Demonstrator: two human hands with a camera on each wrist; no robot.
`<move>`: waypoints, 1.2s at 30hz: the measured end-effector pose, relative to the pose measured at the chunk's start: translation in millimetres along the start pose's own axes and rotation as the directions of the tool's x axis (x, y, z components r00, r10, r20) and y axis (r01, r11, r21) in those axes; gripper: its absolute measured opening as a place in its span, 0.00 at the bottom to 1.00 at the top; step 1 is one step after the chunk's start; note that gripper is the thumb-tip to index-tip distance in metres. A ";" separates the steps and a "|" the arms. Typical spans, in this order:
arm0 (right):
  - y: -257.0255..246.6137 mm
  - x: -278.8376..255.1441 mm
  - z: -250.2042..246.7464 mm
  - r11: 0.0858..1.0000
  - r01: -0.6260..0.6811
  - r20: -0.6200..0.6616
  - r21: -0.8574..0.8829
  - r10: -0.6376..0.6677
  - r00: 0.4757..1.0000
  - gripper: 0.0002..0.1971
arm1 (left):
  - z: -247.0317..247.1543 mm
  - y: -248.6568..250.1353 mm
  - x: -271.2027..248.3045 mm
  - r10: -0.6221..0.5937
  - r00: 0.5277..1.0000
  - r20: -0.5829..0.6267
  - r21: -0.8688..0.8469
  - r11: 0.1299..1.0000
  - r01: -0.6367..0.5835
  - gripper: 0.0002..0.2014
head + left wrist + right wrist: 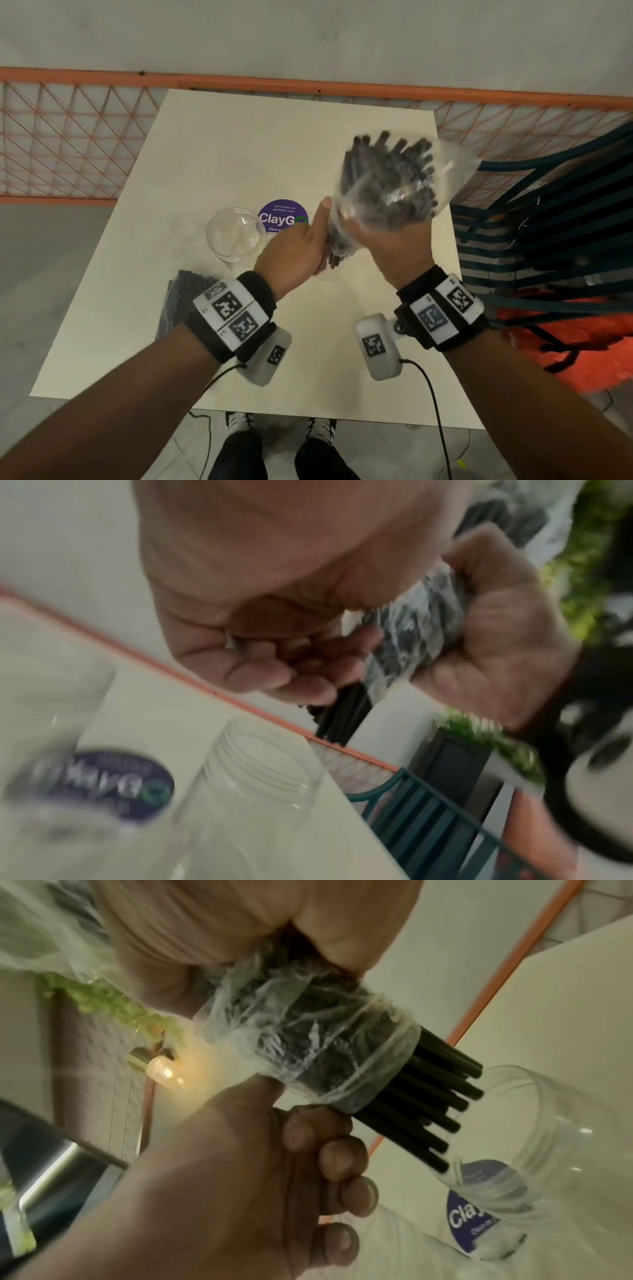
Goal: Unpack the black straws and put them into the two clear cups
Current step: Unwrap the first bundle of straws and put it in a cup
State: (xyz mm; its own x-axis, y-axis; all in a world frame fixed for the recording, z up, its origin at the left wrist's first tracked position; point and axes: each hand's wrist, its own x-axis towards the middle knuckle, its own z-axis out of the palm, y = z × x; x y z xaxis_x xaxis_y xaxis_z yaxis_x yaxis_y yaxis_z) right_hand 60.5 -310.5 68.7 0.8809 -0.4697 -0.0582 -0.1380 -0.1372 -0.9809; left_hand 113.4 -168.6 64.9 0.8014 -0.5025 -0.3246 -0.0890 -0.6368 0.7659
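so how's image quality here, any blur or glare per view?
Head view: mostly sharp, but the bag of black straws is motion-smeared. Left wrist view: heavy blur throughout; the clear cup and purple sticker are soft. Right wrist view: straw ends are crisp, with a lamp flare at left and soft edges.

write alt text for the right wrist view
Right hand grips a clear plastic bag of black straws, whose ends poke out toward a clear cup. Left hand holds the bag's open end.
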 end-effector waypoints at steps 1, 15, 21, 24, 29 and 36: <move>-9.0 3.0 0.9 0.995 0.048 -0.041 0.090 -0.045 0.998 0.19 | -1.2 2.4 4.8 0.101 0.990 -0.093 0.189 0.979 -0.082 0.24; -14.9 61.7 21.5 0.954 0.187 -0.174 0.234 -0.148 0.974 0.10 | -9.1 -21.7 93.2 0.325 0.932 0.161 -0.245 0.928 -0.281 0.40; 2.4 67.9 25.4 0.990 0.094 -0.075 0.108 -0.086 0.993 0.15 | 18.4 -42.1 106.3 0.207 0.978 0.007 -0.038 0.978 -0.207 0.43; 18.9 64.1 24.2 0.996 0.042 -0.011 0.077 -0.041 0.999 0.14 | 34.5 -58.7 106.3 0.222 0.971 -0.085 0.147 0.967 -0.209 0.49; 47.1 60.3 26.6 0.999 -0.037 0.012 0.017 0.037 0.999 0.15 | 42.3 -70.1 101.0 0.183 0.982 -0.050 -0.027 0.983 -0.184 0.46; 66.7 44.8 29.4 0.997 -0.051 0.161 -0.058 0.060 0.985 0.21 | 32.4 -71.2 86.8 0.269 0.961 -0.064 -0.117 0.954 -0.275 0.33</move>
State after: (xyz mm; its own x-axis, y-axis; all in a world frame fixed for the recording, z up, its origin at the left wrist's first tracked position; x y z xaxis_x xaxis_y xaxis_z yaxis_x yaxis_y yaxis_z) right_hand 104.0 -315.1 -4.8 0.9325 -0.3305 -0.1456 -0.2087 -0.1640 -0.9641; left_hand 170.1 -185.8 -35.8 0.7838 -0.6170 -0.0701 -0.2362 -0.4006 0.8853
